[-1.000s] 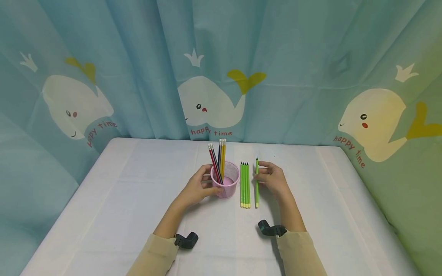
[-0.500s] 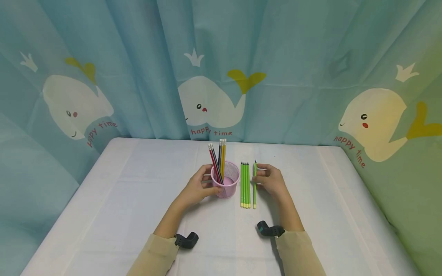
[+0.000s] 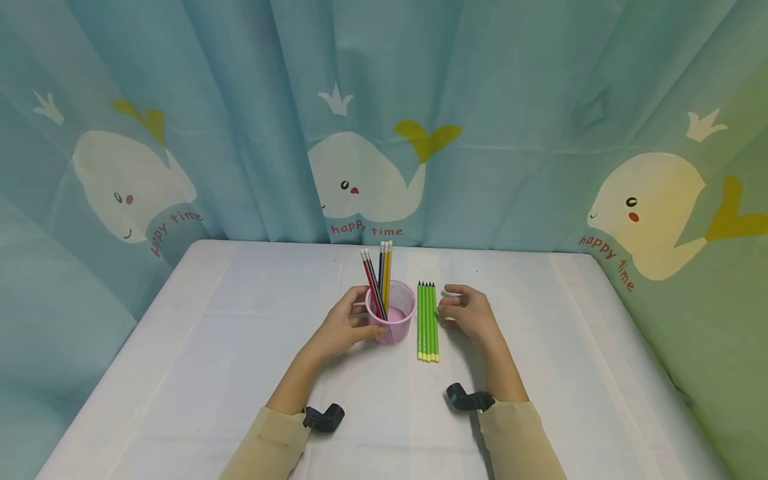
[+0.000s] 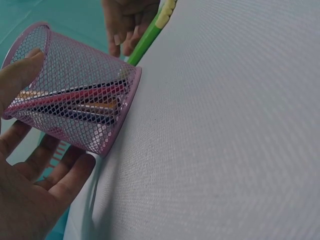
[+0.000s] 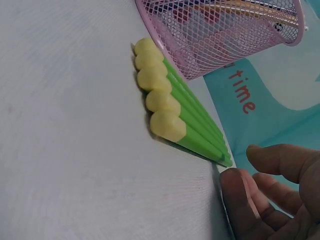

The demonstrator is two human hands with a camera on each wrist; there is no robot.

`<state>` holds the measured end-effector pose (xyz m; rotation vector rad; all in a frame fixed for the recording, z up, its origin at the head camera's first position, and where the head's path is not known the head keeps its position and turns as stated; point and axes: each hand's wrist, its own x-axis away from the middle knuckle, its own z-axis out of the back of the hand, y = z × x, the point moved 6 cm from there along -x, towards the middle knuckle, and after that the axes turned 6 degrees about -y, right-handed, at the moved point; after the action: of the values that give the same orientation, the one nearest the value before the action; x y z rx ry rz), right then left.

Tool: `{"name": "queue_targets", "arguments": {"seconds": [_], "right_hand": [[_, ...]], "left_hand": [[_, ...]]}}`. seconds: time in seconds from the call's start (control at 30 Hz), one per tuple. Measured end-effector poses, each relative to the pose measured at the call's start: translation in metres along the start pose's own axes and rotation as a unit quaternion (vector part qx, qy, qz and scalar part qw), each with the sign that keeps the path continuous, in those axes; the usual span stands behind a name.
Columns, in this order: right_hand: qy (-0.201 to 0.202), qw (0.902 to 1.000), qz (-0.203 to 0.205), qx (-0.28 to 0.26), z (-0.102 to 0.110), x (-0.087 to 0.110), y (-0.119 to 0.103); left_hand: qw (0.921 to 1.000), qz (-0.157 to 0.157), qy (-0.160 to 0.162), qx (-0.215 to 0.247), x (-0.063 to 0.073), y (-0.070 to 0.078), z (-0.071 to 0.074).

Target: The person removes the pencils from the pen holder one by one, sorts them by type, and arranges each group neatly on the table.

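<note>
Lining up the five green pencils (image 3: 428, 321) appears to be your present step; they lie side by side on the tabletop (image 3: 240, 347), just right of the pink mesh cup (image 3: 401, 332). Your left hand (image 3: 337, 331) grips the cup; your right hand (image 3: 475, 316), fingers loosely parted, holds nothing beside the row. Next, presumably, comes gathering the row, cup held steady.
</note>
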<state>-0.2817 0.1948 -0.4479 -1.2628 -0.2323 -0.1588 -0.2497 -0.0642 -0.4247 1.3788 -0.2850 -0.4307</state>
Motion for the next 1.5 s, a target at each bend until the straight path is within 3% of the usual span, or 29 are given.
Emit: {"name": "queue_targets", "arguments": {"seconds": [0.1,0.23,0.4,0.53,0.77,0.93,1.03,1.2,1.37,1.5], "right_hand": [[-0.012,0.9996,0.027,0.004,-0.001,0.002,-0.007],[-0.063,0.9942,0.087,-0.003,-0.005,0.008,-0.022],[-0.145,0.9780,0.150,-0.004,-0.015,0.018,-0.042],[-0.184,0.9637,0.193,0.012,-0.024,0.027,-0.055],[-0.253,0.9465,0.197,0.037,-0.042,0.035,-0.058],[-0.278,0.9373,0.205,0.047,-0.052,0.036,-0.056],[-0.284,0.9334,0.215,0.045,-0.056,0.035,-0.055],[-0.281,0.9344,0.216,0.039,-0.060,0.033,-0.051],[-0.279,0.9358,0.213,0.036,-0.060,0.034,-0.051],[-0.276,0.9364,0.215,0.033,-0.061,0.033,-0.051]], "left_hand": [[1.0000,0.004,0.000,0.000,0.000,-0.001,0.000],[1.0000,0.009,0.000,-0.001,0.000,-0.003,0.000],[0.9999,0.015,-0.002,0.000,0.000,-0.002,0.001],[0.9999,0.011,-0.002,0.004,0.000,-0.001,0.001],[0.9996,0.008,-0.028,0.006,0.001,-0.002,0.004],[0.9989,-0.019,-0.038,0.018,0.002,0.002,0.009],[0.9998,-0.021,-0.006,-0.005,0.001,0.002,0.011],[0.9967,-0.002,0.077,-0.024,-0.001,-0.002,0.009],[0.9901,-0.003,0.139,0.020,-0.001,0.001,0.003],[0.9833,-0.002,0.165,0.076,-0.002,0.002,0.000]]}}
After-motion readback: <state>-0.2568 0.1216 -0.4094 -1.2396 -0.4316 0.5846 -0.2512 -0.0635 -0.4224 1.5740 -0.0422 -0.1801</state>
